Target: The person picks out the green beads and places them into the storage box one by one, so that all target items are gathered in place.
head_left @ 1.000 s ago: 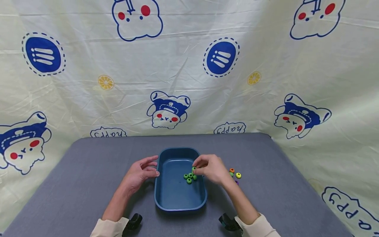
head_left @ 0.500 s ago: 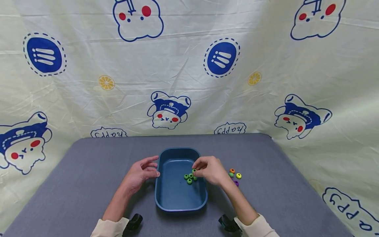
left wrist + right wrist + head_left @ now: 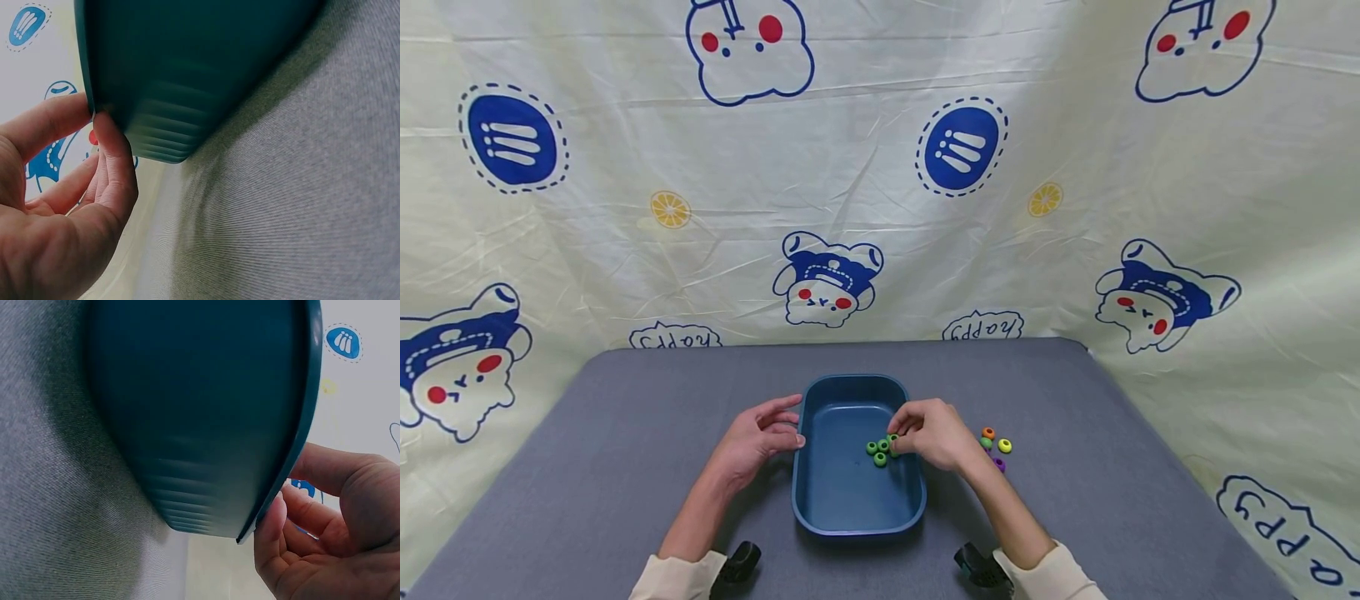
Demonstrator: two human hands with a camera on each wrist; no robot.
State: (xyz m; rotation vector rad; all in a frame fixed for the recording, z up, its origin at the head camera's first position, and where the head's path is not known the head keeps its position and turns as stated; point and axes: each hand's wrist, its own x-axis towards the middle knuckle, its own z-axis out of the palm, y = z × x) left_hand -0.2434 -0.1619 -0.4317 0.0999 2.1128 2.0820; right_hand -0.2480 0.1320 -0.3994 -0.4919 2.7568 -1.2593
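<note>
A blue rectangular tray (image 3: 859, 512) lies on the grey table, and several green beads (image 3: 880, 459) sit together inside it, right of centre. My left hand (image 3: 758, 442) holds the tray's left rim, its thumb at the edge; in the left wrist view, the thumb and a finger (image 3: 115, 162) meet at that rim. Over the tray's right side, my right hand (image 3: 938, 432) pinches a green bead (image 3: 892, 439) between thumb and index finger, close to the other beads. In the right wrist view the tray wall (image 3: 206, 425) hides the bead and the fingertips.
On the table (image 3: 1060, 500) right of the tray lie loose beads: an orange bead (image 3: 988, 433), a yellow bead (image 3: 1005, 446), a green bead (image 3: 986, 443) and purple ones, partly covered by the right wrist. A printed curtain (image 3: 880, 183) hangs behind the table.
My right hand has shifted slightly toward me and down with its green bead, nearer the beads in the tray. A purple bead shows more beside the wrist. The left hand stays put.
</note>
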